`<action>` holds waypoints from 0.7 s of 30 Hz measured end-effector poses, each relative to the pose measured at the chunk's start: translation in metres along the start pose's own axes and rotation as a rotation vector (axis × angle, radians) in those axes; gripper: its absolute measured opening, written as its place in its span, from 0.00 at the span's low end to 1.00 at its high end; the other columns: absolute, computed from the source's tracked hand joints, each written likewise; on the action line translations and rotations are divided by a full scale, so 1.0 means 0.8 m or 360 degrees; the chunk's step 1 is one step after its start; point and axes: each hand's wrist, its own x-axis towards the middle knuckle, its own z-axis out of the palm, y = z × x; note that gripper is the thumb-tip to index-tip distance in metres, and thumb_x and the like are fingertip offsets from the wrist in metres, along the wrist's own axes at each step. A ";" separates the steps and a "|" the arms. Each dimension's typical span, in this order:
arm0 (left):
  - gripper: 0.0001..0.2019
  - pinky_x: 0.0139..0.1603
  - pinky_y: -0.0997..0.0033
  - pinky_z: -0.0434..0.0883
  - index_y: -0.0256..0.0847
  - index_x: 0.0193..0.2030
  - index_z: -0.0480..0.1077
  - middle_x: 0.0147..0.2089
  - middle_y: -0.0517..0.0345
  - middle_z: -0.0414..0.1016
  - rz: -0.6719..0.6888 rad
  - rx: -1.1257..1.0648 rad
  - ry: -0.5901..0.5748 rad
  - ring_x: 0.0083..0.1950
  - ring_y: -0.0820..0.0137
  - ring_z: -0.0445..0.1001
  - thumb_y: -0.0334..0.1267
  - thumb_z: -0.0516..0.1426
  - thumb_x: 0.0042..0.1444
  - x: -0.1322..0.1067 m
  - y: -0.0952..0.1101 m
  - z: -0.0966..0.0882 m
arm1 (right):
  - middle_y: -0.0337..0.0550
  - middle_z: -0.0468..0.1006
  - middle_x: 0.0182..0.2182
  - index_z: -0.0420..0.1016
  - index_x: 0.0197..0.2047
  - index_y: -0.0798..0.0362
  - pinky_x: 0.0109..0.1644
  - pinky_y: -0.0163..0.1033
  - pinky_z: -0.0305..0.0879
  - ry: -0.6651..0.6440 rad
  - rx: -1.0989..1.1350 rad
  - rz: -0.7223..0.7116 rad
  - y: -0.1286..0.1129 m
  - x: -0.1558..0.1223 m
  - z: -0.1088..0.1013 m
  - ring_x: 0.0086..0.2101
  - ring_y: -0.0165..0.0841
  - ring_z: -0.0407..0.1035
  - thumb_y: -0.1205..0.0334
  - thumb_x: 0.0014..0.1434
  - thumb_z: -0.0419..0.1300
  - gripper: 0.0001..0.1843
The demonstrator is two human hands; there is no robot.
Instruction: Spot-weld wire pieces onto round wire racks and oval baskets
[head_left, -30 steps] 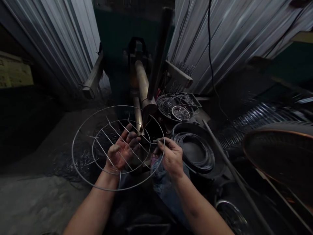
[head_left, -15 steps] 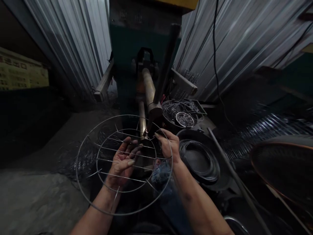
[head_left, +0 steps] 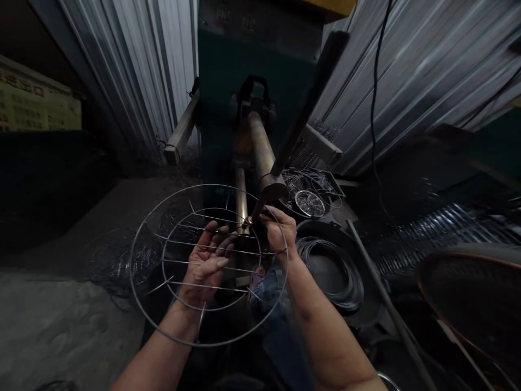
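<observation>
A round wire rack point(head_left: 198, 344), with an outer ring, an inner ring and several cross wires, sits tilted before me. My left hand point(head_left: 205, 266) is behind its cross wires, fingers loosely bent and apart, thumb stretched out. At the rack's far right side, my right hand point(head_left: 280, 231) pinches something too small to make out. Its fingertips are close beside the tip of the lower brass-coloured rod point(head_left: 241, 201), where the inner ring passes. A thicker brass-coloured bar point(head_left: 264, 146) with a slanting dark rod point(head_left: 311, 100) reaches down from the green machine point(head_left: 215, 130).
Right of my arm, a dark basin point(head_left: 366, 315) holds coiled wire point(head_left: 354, 282). Beyond it is a pan of loose wire pieces point(head_left: 309, 203). A metal bar point(head_left: 382, 288) slants past the basin. Wire bundles point(head_left: 142, 255) lie left; a yellow crate point(head_left: 40, 103) stands far left.
The view has shifted slightly, so the machine appears further right and nearer. The rack's near edge has risen a little. Both hands keep nearly the same pose.
</observation>
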 end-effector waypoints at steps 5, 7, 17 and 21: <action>0.32 0.58 0.66 0.67 0.49 0.52 0.72 0.55 0.57 0.72 0.0050 -0.0033 0.0042 0.56 0.62 0.72 0.24 0.67 0.37 0.004 -0.001 0.012 | 0.38 0.80 0.28 0.81 0.29 0.51 0.36 0.38 0.67 -0.0078 0.0033 0.0051 0.005 0.015 0.000 0.33 0.36 0.72 0.58 0.42 0.67 0.09; 0.33 0.58 0.65 0.67 0.50 0.52 0.72 0.55 0.58 0.72 0.0052 -0.0049 0.0072 0.56 0.62 0.72 0.24 0.67 0.36 0.004 -0.002 0.017 | 0.37 0.79 0.27 0.80 0.27 0.51 0.34 0.37 0.67 -0.0115 0.0033 0.0062 0.003 0.020 -0.002 0.32 0.35 0.72 0.58 0.41 0.68 0.08; 0.32 0.57 0.63 0.67 0.50 0.53 0.70 0.56 0.56 0.71 0.0075 0.0028 0.0073 0.55 0.62 0.72 0.25 0.66 0.39 -0.001 -0.010 0.014 | 0.34 0.76 0.23 0.80 0.27 0.51 0.30 0.36 0.64 -0.0128 -0.0030 0.0070 -0.001 0.021 -0.005 0.25 0.30 0.67 0.57 0.40 0.70 0.10; 0.34 0.48 0.68 0.72 0.51 0.55 0.70 0.58 0.55 0.70 -0.0015 0.0046 -0.0056 0.50 0.63 0.74 0.26 0.66 0.37 0.000 -0.004 0.000 | 0.36 0.80 0.28 0.81 0.38 0.48 0.29 0.34 0.64 -0.0204 0.0206 0.0287 -0.007 -0.010 -0.038 0.25 0.28 0.69 0.63 0.37 0.71 0.20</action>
